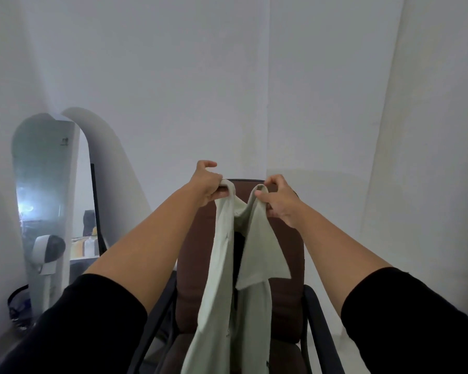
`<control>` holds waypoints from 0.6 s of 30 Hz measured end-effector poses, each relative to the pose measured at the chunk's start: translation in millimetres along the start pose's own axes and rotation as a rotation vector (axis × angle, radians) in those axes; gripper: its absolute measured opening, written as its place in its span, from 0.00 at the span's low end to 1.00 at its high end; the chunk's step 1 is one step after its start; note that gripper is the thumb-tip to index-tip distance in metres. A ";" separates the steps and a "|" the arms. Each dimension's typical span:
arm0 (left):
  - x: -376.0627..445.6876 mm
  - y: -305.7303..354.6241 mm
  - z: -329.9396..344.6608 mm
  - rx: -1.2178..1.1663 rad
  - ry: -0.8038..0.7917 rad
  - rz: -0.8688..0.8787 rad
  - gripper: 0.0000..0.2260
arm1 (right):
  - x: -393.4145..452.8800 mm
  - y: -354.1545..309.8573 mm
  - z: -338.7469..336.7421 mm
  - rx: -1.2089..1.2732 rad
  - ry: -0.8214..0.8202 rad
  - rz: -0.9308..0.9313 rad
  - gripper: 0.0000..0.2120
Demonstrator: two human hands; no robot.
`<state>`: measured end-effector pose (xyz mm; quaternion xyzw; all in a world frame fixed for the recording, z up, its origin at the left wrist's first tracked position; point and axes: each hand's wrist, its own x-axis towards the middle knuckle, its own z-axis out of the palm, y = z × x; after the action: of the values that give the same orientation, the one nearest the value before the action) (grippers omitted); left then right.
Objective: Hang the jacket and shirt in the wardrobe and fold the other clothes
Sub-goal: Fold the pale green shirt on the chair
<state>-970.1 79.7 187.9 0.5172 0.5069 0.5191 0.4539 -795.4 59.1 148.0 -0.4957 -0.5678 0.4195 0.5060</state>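
A pale green garment (224,271) hangs lengthwise in front of me, held up by its top edge. My left hand (207,184) pinches the top left corner and my right hand (280,201) pinches the top right corner, so the fabric sags in a V between them. One flap of the garment juts out to the right below my right hand. The cloth drops past the bottom of the view, over the seat of a brown chair (287,300). No wardrobe is in sight.
The brown padded chair with black armrests (315,319) stands straight ahead against a white wall. An arched standing mirror (42,201) leans at the left, with a white fan-like device (48,249) and dark clutter on the floor (18,309) beside it.
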 end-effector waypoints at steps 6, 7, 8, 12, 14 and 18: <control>-3.5 5.9 3.2 -0.061 0.043 0.026 0.09 | -4.7 -4.5 9.1 -0.094 -0.097 -0.122 0.13; -4.0 6.6 3.6 -0.087 0.053 0.027 0.10 | -5.7 -6.3 11.6 -0.091 -0.098 -0.100 0.10; -5.4 7.7 3.9 -0.111 0.066 0.027 0.10 | -7.2 -7.4 13.9 -0.077 -0.100 -0.074 0.06; -6.5 12.4 5.7 -0.211 0.128 0.015 0.11 | -14.5 -4.8 16.7 -0.270 -0.152 -0.129 0.13; -8.1 15.2 7.3 -0.265 0.141 0.015 0.11 | -17.0 -2.6 17.1 -0.503 -0.161 -0.203 0.19; -7.9 16.7 5.8 -0.296 0.129 0.010 0.08 | -16.7 1.8 18.9 -0.722 -0.132 -0.265 0.14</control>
<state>-963.0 71.0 203.6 0.4128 0.4502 0.6226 0.4892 -813.9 43.4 141.0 -0.5361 -0.7693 0.1546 0.3112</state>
